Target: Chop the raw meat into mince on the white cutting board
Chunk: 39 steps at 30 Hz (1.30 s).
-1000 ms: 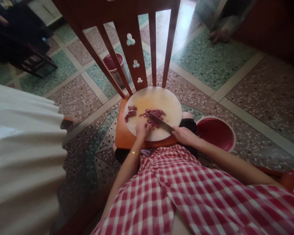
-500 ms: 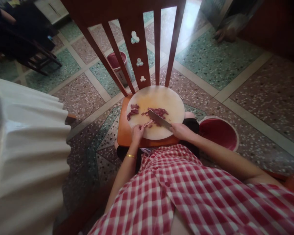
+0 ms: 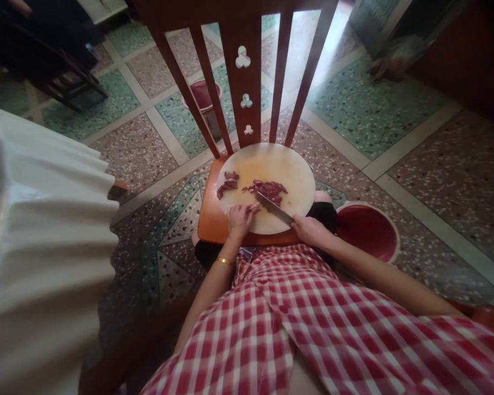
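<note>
A red-and-white checked garment (image 3: 239, 329) is draping in folds. A gold bangle (image 3: 224, 261) is circling the left wrist (image 3: 231, 247).

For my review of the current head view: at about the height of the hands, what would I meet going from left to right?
Pale pleated cloth → left hand → knife → right hand → red-lined bucket.

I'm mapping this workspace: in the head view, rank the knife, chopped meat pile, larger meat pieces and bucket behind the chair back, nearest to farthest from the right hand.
1. Knife: in the right hand.
2. Chopped meat pile: mid-board.
3. Larger meat pieces: left side of the board.
4. Bucket: beyond the chair back.
</note>
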{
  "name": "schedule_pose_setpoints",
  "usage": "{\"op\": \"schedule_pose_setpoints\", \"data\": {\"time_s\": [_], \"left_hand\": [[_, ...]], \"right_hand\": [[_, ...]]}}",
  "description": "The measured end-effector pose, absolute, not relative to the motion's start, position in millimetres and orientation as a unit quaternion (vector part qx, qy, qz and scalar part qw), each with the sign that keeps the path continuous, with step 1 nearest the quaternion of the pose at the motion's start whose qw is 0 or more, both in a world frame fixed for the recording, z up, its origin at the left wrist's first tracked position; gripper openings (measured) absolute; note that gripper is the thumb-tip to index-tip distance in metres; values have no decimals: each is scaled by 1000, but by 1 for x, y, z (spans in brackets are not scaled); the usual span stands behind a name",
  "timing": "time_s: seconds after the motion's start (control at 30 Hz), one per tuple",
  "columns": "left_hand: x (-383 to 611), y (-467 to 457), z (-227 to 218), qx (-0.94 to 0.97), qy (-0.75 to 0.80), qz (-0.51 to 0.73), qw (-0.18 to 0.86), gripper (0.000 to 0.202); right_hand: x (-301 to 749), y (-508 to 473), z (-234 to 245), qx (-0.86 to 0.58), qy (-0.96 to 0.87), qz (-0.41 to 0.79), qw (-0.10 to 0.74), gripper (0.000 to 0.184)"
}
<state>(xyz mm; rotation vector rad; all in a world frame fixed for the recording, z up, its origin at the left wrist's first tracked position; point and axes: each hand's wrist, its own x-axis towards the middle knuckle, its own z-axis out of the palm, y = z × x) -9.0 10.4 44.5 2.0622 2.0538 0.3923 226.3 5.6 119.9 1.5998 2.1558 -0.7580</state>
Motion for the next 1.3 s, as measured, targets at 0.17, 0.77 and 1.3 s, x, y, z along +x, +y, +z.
{"op": "schedule_pose_setpoints", "data": {"time_s": [0.17,0.77,1.3], "left_hand": [[-1,18,37,705,692,104,115,20],[-13,3,28,575,690,324,298,12],[-6,21,59,658,712,40,241,16]], "right_hand": [[219,3,126,559,771,-268,144,28],[162,55,108,547,790,-253,112,28],[224,34,119,603,735,-309,34,32]]}}
